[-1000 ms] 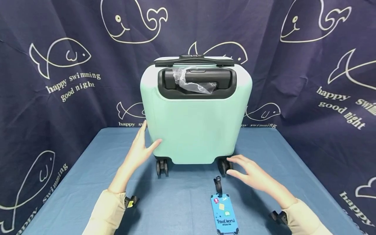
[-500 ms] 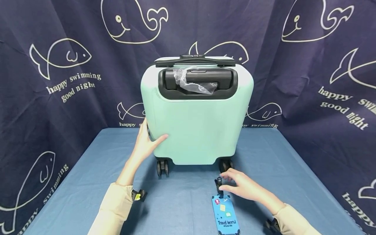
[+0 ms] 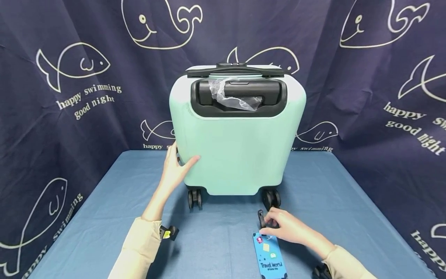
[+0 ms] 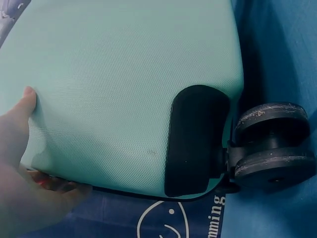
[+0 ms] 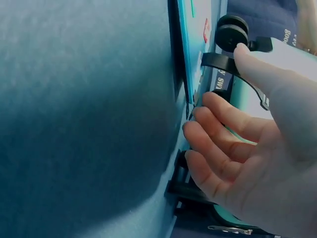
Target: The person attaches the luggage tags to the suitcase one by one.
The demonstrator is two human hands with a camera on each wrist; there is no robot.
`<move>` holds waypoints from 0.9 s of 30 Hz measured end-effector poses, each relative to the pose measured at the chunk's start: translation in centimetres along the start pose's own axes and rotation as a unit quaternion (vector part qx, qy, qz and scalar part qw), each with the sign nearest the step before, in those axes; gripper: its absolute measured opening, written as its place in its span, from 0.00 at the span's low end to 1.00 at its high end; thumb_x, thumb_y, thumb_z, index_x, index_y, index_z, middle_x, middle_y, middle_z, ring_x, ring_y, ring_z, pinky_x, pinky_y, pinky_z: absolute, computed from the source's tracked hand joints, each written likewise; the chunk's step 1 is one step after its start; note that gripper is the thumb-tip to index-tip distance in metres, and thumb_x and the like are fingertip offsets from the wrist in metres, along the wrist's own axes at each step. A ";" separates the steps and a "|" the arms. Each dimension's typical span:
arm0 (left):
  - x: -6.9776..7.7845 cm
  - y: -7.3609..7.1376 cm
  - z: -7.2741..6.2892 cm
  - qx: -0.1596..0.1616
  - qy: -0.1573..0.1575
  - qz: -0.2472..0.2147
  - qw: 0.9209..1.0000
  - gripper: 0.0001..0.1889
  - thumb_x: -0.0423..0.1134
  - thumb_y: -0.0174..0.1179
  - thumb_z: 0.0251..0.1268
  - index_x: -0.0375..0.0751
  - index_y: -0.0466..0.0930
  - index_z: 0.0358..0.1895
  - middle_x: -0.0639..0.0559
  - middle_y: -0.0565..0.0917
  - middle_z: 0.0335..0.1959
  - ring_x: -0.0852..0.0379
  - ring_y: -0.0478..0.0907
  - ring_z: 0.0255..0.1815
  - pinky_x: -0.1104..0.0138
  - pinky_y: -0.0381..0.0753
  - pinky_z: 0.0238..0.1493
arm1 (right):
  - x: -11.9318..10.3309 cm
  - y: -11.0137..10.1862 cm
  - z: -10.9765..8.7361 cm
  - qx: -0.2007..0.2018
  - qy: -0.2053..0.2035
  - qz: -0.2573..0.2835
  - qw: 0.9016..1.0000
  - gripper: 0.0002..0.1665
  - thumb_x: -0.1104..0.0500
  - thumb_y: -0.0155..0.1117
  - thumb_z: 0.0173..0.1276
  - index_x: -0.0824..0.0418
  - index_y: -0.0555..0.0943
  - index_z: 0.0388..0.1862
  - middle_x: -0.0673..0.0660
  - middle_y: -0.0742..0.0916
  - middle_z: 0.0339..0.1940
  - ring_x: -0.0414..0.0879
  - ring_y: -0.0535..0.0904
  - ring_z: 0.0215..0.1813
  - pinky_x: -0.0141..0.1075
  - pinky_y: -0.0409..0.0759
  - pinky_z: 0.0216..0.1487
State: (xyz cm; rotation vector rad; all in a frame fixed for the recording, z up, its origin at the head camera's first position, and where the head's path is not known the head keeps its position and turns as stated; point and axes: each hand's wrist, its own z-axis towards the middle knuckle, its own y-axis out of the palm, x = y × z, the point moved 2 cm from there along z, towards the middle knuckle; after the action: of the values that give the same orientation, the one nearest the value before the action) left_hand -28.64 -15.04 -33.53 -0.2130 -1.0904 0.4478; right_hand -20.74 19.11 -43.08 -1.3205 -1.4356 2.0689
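A mint-green suitcase (image 3: 240, 155) stands upright on its wheels, its front face toward me. My left hand (image 3: 174, 168) holds its lower left side, the thumb on the front face and the fingers round the side edge; the left wrist view shows this hand (image 4: 29, 183) close to a black corner piece (image 4: 195, 139). Flat before the right wheel (image 3: 271, 198) lies a blue luggage tag (image 3: 268, 254) printed "Travel World", with a black strap (image 3: 261, 219). My right hand (image 3: 287, 228) is at the strap, thumb and fingers apart and loosely bent around it in the right wrist view.
Clear plastic wrap (image 3: 233, 99) covers part of the black pull handle (image 3: 271, 93) in the suitcase top. A black carry handle (image 3: 235, 71) runs along the upper edge. Blue cloth (image 3: 216, 240) covers the table, and dark fish-print curtains (image 3: 80, 128) enclose its back and sides.
My right hand has come down and left from the right wheel to the tag's strap. My left hand has settled against the suitcase's side, its thumb farther onto the front face.
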 end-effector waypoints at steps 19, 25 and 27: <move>0.0 0.0 -0.2 0.001 -0.013 -0.012 1.000 0.45 0.54 0.66 0.53 0.50 0.52 0.72 0.45 0.61 0.66 0.52 0.62 0.66 0.54 0.68 0.63 | 0.2 0.7 0.1 -0.040 0.013 0.020 0.999 0.13 0.51 0.69 0.57 0.53 0.74 0.23 0.41 0.74 0.22 0.31 0.67 0.25 0.27 0.68 0.26; 0.0 0.1 -0.2 -0.002 -0.015 -0.017 1.000 0.45 0.54 0.66 0.54 0.48 0.52 0.72 0.44 0.61 0.66 0.52 0.62 0.66 0.55 0.68 0.64 | 0.1 0.8 0.1 -0.049 0.020 0.036 0.998 0.13 0.53 0.67 0.59 0.55 0.72 0.26 0.42 0.76 0.22 0.31 0.67 0.25 0.27 0.68 0.26; 0.0 0.1 -0.2 -0.002 -0.015 -0.016 1.000 0.45 0.53 0.66 0.54 0.47 0.51 0.72 0.44 0.61 0.66 0.51 0.61 0.66 0.55 0.67 0.64 | 0.1 0.9 0.0 -0.047 0.016 0.035 0.998 0.12 0.53 0.67 0.59 0.54 0.73 0.26 0.42 0.75 0.22 0.30 0.67 0.25 0.27 0.68 0.26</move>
State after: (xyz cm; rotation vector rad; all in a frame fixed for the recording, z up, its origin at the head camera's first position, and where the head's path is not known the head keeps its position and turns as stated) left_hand -28.44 -14.92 -33.65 -0.1931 -1.1221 0.4205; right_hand -20.62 18.76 -43.89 -1.4527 -1.5116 2.0359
